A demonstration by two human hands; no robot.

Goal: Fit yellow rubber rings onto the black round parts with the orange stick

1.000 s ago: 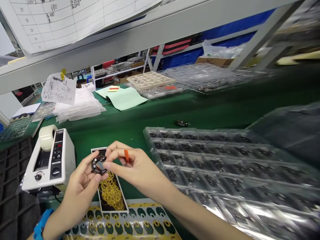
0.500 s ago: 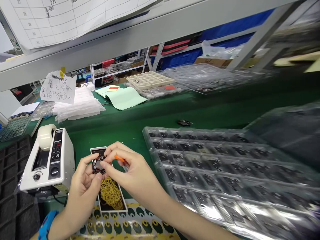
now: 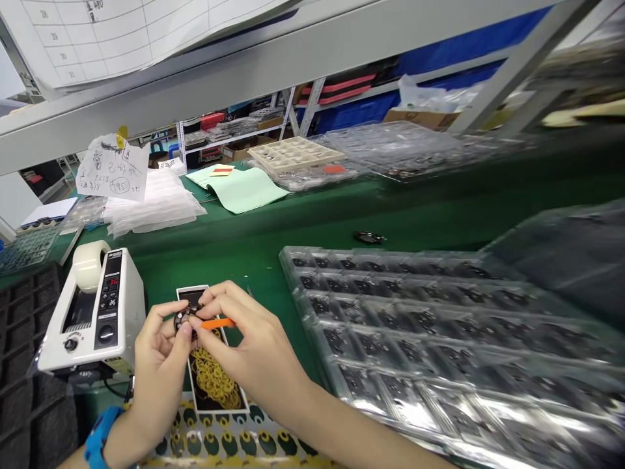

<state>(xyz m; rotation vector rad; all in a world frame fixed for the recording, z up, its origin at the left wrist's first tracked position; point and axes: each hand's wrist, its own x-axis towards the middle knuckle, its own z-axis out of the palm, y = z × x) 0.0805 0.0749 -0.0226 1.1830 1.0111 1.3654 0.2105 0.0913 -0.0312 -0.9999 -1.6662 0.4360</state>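
Observation:
My left hand [image 3: 163,345] is closed on the edge of a small round black part [image 3: 181,317] with pale spots. At the other side of that part, my right hand [image 3: 244,332] pinches a thin tool with an orange handle [image 3: 218,323]; its tip is hidden by my fingers. Below both hands lies a white-rimmed black box [image 3: 194,397] holding a heap of yellow ring-shaped pieces [image 3: 215,381]. Under the box is a sheet [image 3: 239,443] with rows of dark and yellow die-cut shapes.
A white tape dispenser [image 3: 105,319] stands at the left, beside a black compartment tray [image 3: 29,365]. Clear plastic trays [image 3: 400,332] of black parts fill the right. A loose black part [image 3: 370,238] lies behind them. A grey shelf beam [image 3: 195,85] crosses above.
The round part has tilted and shifted slightly left in my fingers. The orange handle has swung to lie nearly level, pointing right. My view has shifted a little.

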